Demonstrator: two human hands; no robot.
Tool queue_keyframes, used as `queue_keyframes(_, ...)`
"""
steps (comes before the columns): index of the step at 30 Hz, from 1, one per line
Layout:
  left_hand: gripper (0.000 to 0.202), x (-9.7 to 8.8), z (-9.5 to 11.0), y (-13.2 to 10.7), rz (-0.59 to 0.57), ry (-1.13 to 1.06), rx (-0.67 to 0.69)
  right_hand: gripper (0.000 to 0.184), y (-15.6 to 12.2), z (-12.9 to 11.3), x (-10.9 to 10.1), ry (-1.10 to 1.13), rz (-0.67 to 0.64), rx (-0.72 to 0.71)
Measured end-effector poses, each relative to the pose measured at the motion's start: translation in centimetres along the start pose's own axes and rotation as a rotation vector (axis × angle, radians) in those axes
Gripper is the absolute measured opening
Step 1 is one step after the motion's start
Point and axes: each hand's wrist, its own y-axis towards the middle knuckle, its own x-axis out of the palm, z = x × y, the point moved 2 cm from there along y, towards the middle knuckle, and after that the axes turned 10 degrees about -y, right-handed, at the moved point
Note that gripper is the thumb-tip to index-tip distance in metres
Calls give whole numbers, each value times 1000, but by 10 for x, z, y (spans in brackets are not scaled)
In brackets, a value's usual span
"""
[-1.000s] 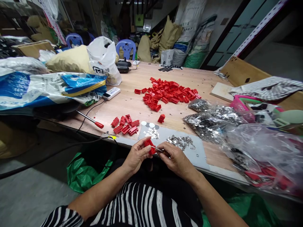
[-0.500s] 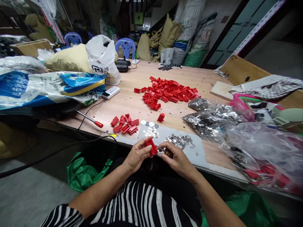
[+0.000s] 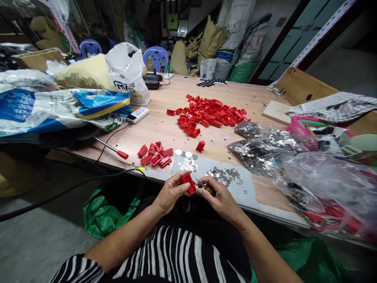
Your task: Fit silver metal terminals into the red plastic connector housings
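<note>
Between thumb and fingers, my left hand (image 3: 171, 193) grips a red plastic housing (image 3: 189, 184), its hollow side facing up, just off the table's front edge. Close by on the right, my right hand (image 3: 219, 197) is closed around a screwdriver (image 3: 208, 189) with a yellowish handle; its thin metal shaft points left toward the housing. Whether the fingertips also pinch a small part cannot be made out. Beyond the hands, a grey mat (image 3: 240, 192) carries a pile of bright metal pieces (image 3: 189, 165) and a pile of darker metal clips (image 3: 226, 175).
Several red housings (image 3: 155, 155) lie left of the mat, with a large red heap (image 3: 210, 112) farther back. Plastic bags of metal parts (image 3: 259, 149) crowd the right side. A red-tipped lever (image 3: 122, 155) and a black cable (image 3: 73, 181) are at the left edge.
The screwdriver's shaft has drawn slightly away from the red housing and now tilts more upward. My left hand keeps its hold, almost unmoved.
</note>
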Motion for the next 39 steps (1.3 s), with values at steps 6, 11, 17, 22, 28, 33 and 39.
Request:
queue_keyframes(6,43,-16,7,4,-67,375,200,16,-2,0,9,-105,52,-61)
queue_keyframes(11,36,-30,17,13,-67,844,363,22,-1,6,22,-183,39,-24)
queue_keyframes(17,44,-37,17,23,-133,1076,395,22,5,14,32,-272,15,-57)
queue_keyframes(22,47,-37,17,25,-176,1109,413,22,9,15,34,-315,-24,-54)
queue_keyframes(28,45,-36,19,25,-175,1115,409,22,12,14,32,-315,-61,-20)
queue_keyframes(33,40,-38,17,26,-174,1124,412,21,15,11,30,-327,-88,2)
queue_keyframes(39,35,-38,15,25,-152,1118,419,21,18,-8,37,-461,-112,134)
